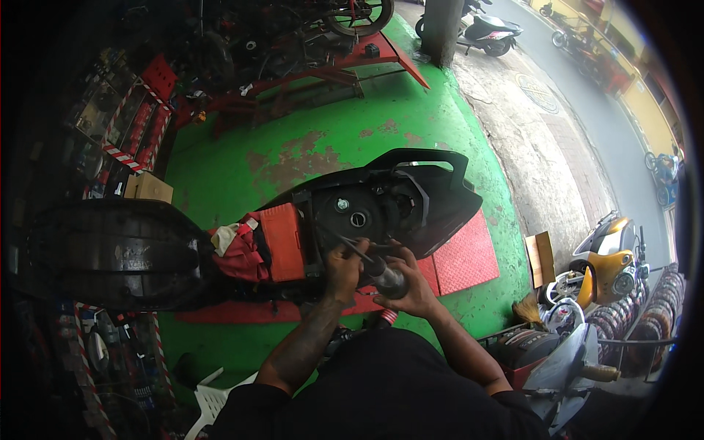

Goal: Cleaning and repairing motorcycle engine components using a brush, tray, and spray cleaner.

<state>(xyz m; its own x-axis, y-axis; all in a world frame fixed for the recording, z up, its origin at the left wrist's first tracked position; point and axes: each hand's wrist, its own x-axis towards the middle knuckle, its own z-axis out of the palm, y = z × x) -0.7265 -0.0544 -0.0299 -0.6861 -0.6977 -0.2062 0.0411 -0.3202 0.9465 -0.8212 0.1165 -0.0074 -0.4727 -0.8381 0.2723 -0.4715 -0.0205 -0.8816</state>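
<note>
Your black shirt (367, 381) filled the near edge, with both forearms reaching forward past it. Hands were close together over the near side of an opened black scooter (447, 213). Right hand (419, 286) was clamped round a gray cylinder (394, 284), thumb on your side. Left hand (343, 270) had its fingers curled at a thin dark rod (352, 246); whether they gripped it, you could not tell. Cylinder sat just beside the body's near edge, short of the round cap (358, 219).

Left margin: orange block (282, 238) and red cloth (240, 257) lay near your left hand; the raised seat (117, 253) extended beyond. Far margin: grab rail (429, 155), then green floor (440, 110) spreading to a red bench (407, 64). Right margin: red platform (467, 253) stuck out past the scooter, floor continuing to the pavement (513, 110). White chair (213, 400) stood by your left elbow.
</note>
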